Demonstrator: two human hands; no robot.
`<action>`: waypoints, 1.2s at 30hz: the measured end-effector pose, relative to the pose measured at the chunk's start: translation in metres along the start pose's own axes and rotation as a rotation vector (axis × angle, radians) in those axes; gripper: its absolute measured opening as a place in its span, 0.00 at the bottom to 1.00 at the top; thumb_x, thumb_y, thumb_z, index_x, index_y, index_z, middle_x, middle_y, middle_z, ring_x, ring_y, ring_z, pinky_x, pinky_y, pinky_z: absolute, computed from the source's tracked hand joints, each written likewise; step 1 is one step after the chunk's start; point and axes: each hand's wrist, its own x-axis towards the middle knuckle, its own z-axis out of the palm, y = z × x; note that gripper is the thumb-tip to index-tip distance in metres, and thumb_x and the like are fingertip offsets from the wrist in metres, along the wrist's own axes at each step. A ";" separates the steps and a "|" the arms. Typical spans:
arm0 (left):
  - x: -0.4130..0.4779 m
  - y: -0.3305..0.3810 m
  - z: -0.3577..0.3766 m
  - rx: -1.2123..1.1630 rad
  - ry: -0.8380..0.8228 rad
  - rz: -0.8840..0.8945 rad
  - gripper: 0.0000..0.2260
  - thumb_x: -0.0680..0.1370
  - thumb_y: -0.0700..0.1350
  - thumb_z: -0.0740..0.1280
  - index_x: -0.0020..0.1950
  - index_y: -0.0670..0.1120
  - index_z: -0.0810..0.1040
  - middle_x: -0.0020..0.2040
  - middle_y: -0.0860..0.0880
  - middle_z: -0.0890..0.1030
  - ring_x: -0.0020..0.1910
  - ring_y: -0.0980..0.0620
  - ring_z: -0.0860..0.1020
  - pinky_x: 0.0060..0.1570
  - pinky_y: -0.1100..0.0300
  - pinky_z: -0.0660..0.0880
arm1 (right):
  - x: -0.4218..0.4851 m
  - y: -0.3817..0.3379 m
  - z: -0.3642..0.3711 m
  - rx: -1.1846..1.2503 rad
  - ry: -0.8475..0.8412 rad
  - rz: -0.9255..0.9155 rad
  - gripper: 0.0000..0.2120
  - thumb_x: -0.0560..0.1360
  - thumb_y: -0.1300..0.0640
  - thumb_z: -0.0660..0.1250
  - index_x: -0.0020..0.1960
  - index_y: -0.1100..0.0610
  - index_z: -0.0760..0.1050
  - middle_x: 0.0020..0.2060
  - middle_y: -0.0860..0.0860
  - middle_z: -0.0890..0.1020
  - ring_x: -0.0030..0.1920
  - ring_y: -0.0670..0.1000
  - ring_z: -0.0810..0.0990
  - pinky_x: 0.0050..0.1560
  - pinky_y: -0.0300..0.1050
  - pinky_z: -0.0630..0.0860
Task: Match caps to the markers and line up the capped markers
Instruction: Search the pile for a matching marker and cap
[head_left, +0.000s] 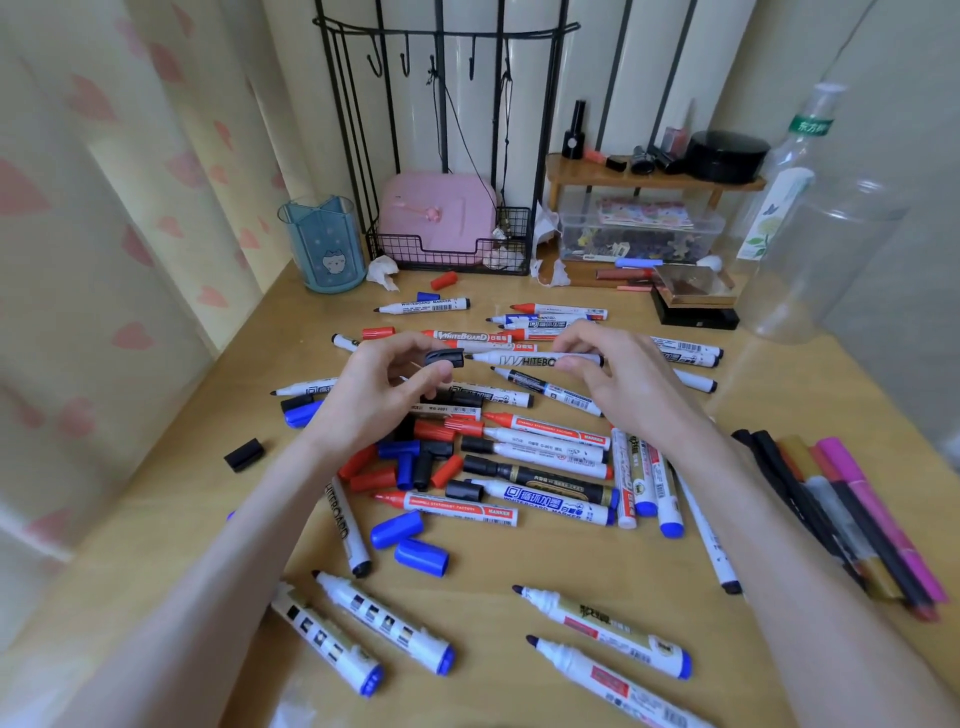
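The grip of the left hand (379, 384) pinches a black cap (444, 358), that of the right hand (618, 379) clamps a whiteboard marker (524, 359); a tilted approach could crush the tip.

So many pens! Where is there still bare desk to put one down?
Bare wood lies around the loose black cap, and between the two blue caps and the gold-labelled marker near the front. The central marker pile is crowded.

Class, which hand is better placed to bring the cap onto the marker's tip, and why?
Left. The left hand pinches the black cap just off the tip of the marker that the right hand grips.
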 end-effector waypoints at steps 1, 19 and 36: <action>0.000 0.000 0.000 -0.005 -0.001 0.001 0.05 0.83 0.45 0.70 0.58 0.50 0.82 0.46 0.49 0.87 0.46 0.48 0.86 0.53 0.46 0.82 | 0.000 0.000 0.000 0.000 0.003 0.001 0.03 0.83 0.53 0.66 0.53 0.46 0.79 0.48 0.40 0.82 0.46 0.46 0.81 0.48 0.50 0.78; 0.003 0.003 -0.015 0.152 -0.147 0.031 0.10 0.84 0.52 0.66 0.49 0.47 0.80 0.38 0.50 0.84 0.30 0.55 0.77 0.37 0.62 0.74 | -0.005 -0.020 0.015 0.060 -0.027 -0.078 0.04 0.83 0.53 0.66 0.57 0.48 0.78 0.52 0.36 0.79 0.45 0.40 0.81 0.47 0.37 0.75; 0.007 0.001 -0.025 0.349 -0.124 0.168 0.12 0.84 0.53 0.65 0.52 0.45 0.81 0.37 0.55 0.79 0.38 0.57 0.76 0.37 0.67 0.69 | -0.009 -0.031 0.030 0.133 -0.023 -0.042 0.13 0.83 0.57 0.67 0.67 0.54 0.81 0.61 0.47 0.84 0.63 0.41 0.78 0.61 0.25 0.67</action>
